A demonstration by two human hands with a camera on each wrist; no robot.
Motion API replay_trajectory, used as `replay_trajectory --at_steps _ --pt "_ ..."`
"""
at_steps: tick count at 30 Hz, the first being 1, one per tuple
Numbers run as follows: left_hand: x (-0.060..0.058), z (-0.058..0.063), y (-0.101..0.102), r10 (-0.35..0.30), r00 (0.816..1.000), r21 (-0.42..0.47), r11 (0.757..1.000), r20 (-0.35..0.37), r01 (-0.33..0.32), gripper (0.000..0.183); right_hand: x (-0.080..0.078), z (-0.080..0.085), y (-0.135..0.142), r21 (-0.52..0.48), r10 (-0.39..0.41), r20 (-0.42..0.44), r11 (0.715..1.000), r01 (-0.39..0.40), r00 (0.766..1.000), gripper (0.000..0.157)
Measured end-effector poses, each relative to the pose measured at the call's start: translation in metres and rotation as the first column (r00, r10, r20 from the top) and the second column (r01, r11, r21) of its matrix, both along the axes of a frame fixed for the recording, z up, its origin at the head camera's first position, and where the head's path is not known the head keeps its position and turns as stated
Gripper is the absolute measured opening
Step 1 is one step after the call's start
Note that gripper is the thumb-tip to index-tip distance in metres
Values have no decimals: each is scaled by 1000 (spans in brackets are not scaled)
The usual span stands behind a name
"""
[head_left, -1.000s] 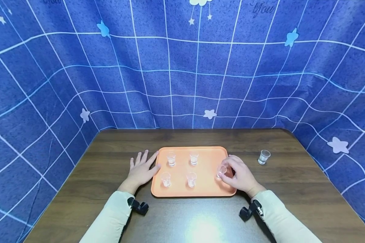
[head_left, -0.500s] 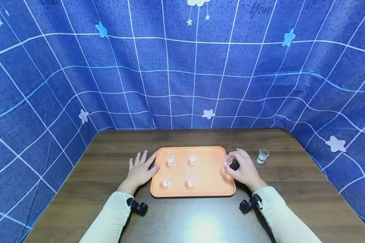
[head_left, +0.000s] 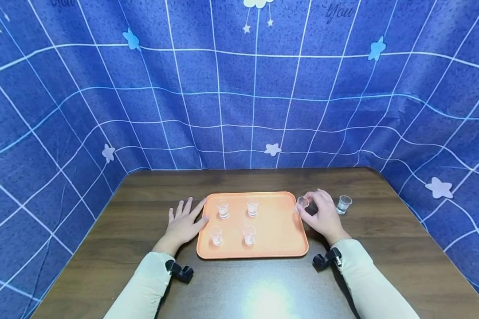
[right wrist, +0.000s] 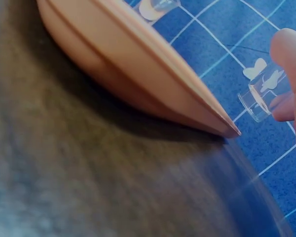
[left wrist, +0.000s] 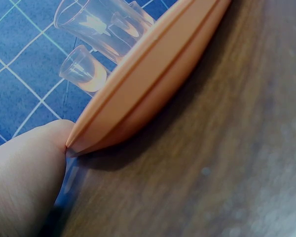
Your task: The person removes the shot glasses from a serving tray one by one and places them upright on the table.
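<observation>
Right hand (head_left: 323, 215) pinching one clear shot glass (head_left: 302, 202), second glass (head_left: 343, 204) right of its fingers (head_left: 313, 195), four glasses (head_left: 252, 208) left of them on one orange tray (head_left: 281, 228), left hand (head_left: 184, 225) fingers spread.

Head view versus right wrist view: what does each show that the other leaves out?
Only the head view shows the left hand at the left edge of the orange tray, all four glasses on it, and the lone glass standing to its right.

Only the right wrist view shows the tray's outer side wall from low down.

Both show the right hand pinching a clear glass, the wooden table and the blue backdrop.
</observation>
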State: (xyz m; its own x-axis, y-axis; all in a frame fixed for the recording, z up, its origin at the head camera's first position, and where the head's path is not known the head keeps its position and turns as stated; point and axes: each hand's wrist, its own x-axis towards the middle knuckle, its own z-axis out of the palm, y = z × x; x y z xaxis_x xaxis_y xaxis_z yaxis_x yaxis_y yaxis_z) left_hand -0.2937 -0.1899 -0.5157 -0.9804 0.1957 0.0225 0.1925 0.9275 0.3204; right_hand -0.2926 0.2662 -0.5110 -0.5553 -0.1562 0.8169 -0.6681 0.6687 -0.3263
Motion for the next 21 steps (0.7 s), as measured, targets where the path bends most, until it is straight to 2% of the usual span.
replay_trajectory --at_steps 3,8,13,21 --pt "1 0 1 0 1000 3 1000 -4 1 68 -1 0 1 -10 -24 8 1000 24 1000 34" --pt "2 1 2 1 1000 3 1000 -7 -1 68 -3 1 2 -18 -86 68 996 87 994 34" --pt "2 1 1 6 1000 7 1000 0 -6 68 -5 1 1 -26 -134 148 990 139 980 36" --pt "0 1 2 4 1000 1 1000 -7 -4 68 -6 2 1 -50 -204 206 974 219 957 33"
